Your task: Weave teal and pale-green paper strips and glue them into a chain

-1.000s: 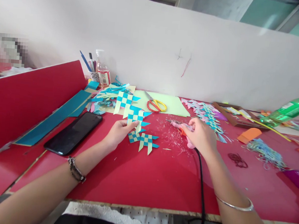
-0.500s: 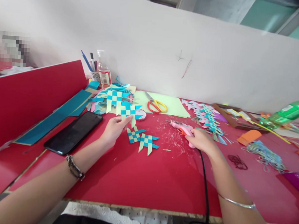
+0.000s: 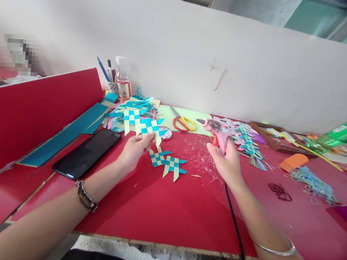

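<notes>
My left hand (image 3: 134, 151) pinches the lower edge of a chain of woven blue-and-pale-green paper stars (image 3: 144, 124) and holds it raised off the red table (image 3: 167, 212). Two more joined woven stars (image 3: 167, 162) lie flat just right of that hand. My right hand (image 3: 226, 160) is wrapped round the grip of a pink hot glue gun (image 3: 216, 130), lifted with its nozzle pointing left. The gun's black cord (image 3: 234, 225) trails over the table's front edge.
A black phone (image 3: 87, 153) lies at left beside blue paper strips (image 3: 63, 136) and a red board (image 3: 38, 112). Red-and-yellow scissors (image 3: 183, 122) rest on pale green paper. More woven pieces (image 3: 246, 141), a green bottle (image 3: 338, 135) and paper scraps sit at right. A pen cup and a small bottle (image 3: 123, 85) stand at the back.
My right hand has closed on the glue gun and lifted it off the table. My left hand has moved the star chain slightly left and down.
</notes>
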`<state>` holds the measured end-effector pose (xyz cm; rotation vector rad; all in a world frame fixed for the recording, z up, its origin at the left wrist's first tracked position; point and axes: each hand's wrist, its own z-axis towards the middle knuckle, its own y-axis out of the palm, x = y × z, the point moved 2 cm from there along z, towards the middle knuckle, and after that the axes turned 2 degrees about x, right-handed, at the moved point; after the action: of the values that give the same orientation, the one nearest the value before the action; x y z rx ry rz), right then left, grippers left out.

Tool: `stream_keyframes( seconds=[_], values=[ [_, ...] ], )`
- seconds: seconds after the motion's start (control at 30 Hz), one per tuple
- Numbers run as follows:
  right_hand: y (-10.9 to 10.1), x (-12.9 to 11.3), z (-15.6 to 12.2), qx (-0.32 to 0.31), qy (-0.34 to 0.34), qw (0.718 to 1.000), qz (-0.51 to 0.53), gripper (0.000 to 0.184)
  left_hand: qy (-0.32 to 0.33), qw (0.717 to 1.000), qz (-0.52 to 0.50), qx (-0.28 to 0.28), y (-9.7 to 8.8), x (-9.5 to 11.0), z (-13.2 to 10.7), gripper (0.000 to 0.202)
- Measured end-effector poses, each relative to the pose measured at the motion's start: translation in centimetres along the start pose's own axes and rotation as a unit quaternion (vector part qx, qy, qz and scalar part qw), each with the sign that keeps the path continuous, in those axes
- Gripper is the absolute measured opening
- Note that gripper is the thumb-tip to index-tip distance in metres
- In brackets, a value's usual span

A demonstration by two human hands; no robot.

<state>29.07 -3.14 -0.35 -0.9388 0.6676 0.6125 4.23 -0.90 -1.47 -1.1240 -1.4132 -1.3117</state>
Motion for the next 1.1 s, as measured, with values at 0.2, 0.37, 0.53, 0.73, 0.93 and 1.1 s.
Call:
stream_keyframes(
  seconds=[0.2,0.37,0.53,0.73,0.93,1.1],
  values=[
    [1.0,-1.2,-1.2,0.059,-0.01,0.998,0.014,0.042,0.006,0.996,-0.082,-0.029,0.8,0.6,-0.9,0.021],
    [1.6,-1.2,-1.9,0.04,0.01,0.999,-0.012,0.033,-0.016,0.994,-0.097,-0.036,1.4,0.7,-1.4,0.02],
    [1.7,-1.7,-2.3,0.021,-0.011,0.999,-0.035,0.036,0.014,0.998,-0.061,-0.017,1.1,0.2,-1.1,0.021],
    [1.9,-2.3,-2.6,0.017,-0.02,0.998,-0.059,0.034,0.045,0.999,-0.023,-0.013,1.0,-0.1,-0.9,0.023],
    [2.0,-2.5,-2.6,0.023,-0.034,0.998,-0.054,0.028,0.071,0.997,0.011,-0.008,1.1,0.3,-1.2,0.023],
    [2.1,-2.6,-2.7,0.02,-0.051,0.997,-0.063,0.025,0.073,0.997,0.022,-0.003,1.0,0.3,-1.2,0.024]
  ],
)
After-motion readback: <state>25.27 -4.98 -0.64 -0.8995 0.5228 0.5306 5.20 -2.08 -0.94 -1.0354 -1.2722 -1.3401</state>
